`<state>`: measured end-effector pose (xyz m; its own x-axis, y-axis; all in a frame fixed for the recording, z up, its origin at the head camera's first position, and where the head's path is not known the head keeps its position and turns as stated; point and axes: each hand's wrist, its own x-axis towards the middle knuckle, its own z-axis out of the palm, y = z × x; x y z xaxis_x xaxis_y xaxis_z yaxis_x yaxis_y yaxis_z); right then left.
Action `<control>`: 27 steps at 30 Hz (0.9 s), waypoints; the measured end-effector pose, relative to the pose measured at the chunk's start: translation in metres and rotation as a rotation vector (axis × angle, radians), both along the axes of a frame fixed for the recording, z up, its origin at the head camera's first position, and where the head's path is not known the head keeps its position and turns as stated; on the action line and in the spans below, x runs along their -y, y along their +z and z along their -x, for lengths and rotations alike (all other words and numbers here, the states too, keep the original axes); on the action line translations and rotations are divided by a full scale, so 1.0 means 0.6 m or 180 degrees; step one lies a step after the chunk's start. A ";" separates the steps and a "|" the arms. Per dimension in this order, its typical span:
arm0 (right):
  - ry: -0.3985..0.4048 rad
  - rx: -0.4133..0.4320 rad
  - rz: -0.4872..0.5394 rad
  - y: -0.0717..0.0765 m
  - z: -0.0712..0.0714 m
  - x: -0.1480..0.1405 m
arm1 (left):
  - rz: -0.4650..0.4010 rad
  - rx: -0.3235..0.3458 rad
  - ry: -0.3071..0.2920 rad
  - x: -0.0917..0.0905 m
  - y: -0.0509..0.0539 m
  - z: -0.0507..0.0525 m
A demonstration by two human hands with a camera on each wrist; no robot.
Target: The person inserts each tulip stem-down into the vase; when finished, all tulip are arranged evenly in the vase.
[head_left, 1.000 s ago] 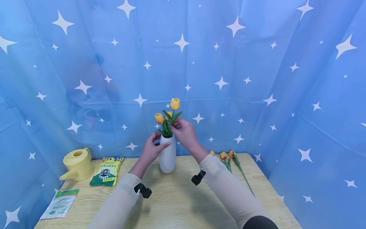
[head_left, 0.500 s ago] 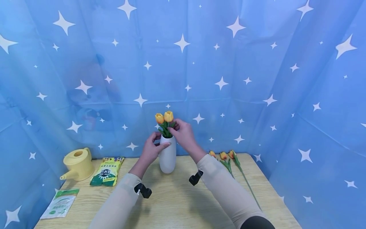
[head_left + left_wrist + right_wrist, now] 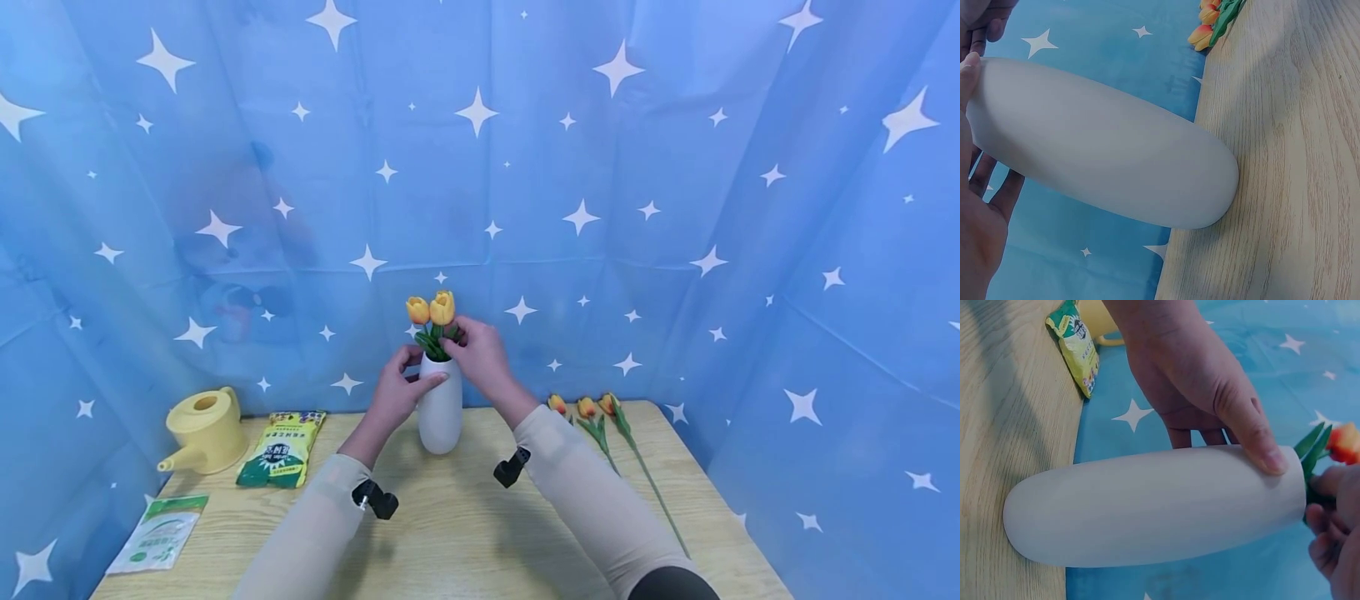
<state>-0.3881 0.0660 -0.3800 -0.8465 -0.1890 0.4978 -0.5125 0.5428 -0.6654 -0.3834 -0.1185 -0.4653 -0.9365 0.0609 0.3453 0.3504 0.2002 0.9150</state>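
Observation:
A white vase [image 3: 440, 412] stands upright on the wooden table. My left hand [image 3: 395, 387] grips it near the rim, thumb on the front and fingers behind, as the right wrist view also shows. Orange-yellow tulips with green leaves rise from the mouth. One tulip head [image 3: 417, 311] is on the left, and another tulip [image 3: 442, 308] is beside it. My right hand [image 3: 483, 354] pinches the stem and leaves of that second tulip just above the rim. The stems inside the vase [image 3: 1154, 506] are hidden, and a third head is no longer distinct behind the front one.
Several loose tulips [image 3: 586, 407] lie at the table's back right, partly behind my right sleeve. On the left are a yellow watering can [image 3: 206, 433], a yellow-green bag [image 3: 281, 450] and a white-green packet [image 3: 159, 533]. A blue starry curtain [image 3: 525, 208] hangs behind.
The tulip in my right hand has sunk into the vase, its head dropping from well above the others to their level. My right hand has shifted slightly down and left; my left has stayed still.

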 end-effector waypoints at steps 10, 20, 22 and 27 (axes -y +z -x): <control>0.0047 -0.0012 0.0138 -0.003 -0.001 -0.003 | -0.0002 0.0011 -0.0006 0.000 0.002 -0.002; 0.0107 0.0037 0.0475 0.002 -0.016 -0.014 | -0.0009 -0.0013 -0.0038 0.000 0.001 0.001; 0.0140 -0.0008 0.0526 0.003 -0.019 -0.019 | -0.0026 -0.0014 -0.0037 0.000 0.001 0.000; 0.0155 -0.0218 0.0714 0.001 -0.027 -0.040 | -0.0041 -0.0018 -0.0020 -0.001 0.000 -0.001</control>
